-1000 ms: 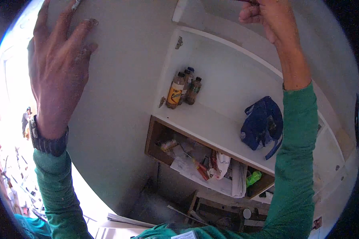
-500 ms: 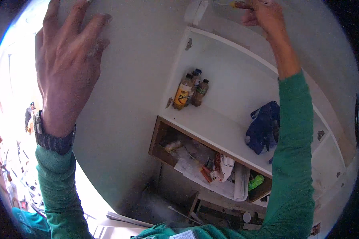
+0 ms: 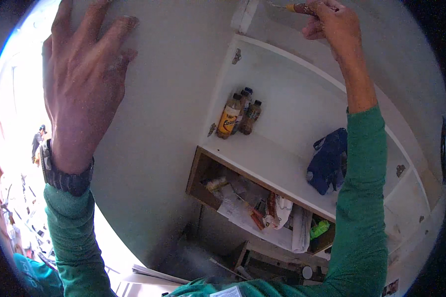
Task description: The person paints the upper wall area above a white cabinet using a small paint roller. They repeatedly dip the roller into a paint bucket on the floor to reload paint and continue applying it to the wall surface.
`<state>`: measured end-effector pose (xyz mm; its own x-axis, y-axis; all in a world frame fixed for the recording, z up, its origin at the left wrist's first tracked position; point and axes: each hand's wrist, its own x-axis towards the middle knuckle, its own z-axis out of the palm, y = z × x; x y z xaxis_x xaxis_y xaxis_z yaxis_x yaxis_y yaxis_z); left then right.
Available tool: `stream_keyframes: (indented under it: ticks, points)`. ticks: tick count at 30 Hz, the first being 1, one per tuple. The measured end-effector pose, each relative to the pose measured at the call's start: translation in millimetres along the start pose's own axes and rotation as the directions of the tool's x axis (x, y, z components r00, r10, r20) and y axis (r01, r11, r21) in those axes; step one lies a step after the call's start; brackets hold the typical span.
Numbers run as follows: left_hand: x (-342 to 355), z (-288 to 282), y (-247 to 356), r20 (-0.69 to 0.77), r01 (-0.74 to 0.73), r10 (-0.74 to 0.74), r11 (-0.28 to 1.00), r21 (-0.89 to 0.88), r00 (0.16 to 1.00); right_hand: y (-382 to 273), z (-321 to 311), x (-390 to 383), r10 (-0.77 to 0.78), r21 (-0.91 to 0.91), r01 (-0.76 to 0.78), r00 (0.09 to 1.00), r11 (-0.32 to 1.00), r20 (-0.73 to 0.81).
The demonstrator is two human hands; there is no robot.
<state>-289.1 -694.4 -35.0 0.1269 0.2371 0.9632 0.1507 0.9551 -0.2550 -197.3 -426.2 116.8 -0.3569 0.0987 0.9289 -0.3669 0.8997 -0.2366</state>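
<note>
My left hand (image 3: pixel 84 89) is raised at the upper left, fingers spread against or just in front of a pale upright panel (image 3: pixel 158 109). A dark watch (image 3: pixel 69 173) circles that wrist. High at the upper right, my right hand (image 3: pixel 338 32) grips a slim hand tool (image 3: pixel 297 8) with a brown handle and a yellow collar. Its thin metal end points left toward the wall above the white cabinet (image 3: pixel 287 69); I cannot make out its exact kind.
Several bottles (image 3: pixel 228 119) and a dark blue bag (image 3: pixel 327 161) occupy the cabinet shelf. An open wooden drawer (image 3: pixel 195 171) below holds a brush (image 3: pixel 215 184), papers and a green item (image 3: pixel 319 228). At far left, a person (image 3: pixel 37 143) stands in bright light.
My right hand has shifted slightly right and down, bringing more of the tool into view. The cabinet appears a little lower in the picture. My left hand stays spread at the panel.
</note>
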Motion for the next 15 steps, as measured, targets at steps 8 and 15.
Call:
stream_keyframes:
  ticks: [8, 15]
  points:
    - [4, 3, 5, -0.009, 0.005, -0.005, 1.000, -0.006, 1.000, 111, 19, 64, -0.102, -0.421, 0.140, 0.988, 0.896, 0.112]
    - [3, -4, -3, -0.017, -0.022, 0.021, 0.998, -0.062, 1.000, 183, 39, 111, -0.568, -0.811, 0.536, 0.753, 0.235, 0.333]
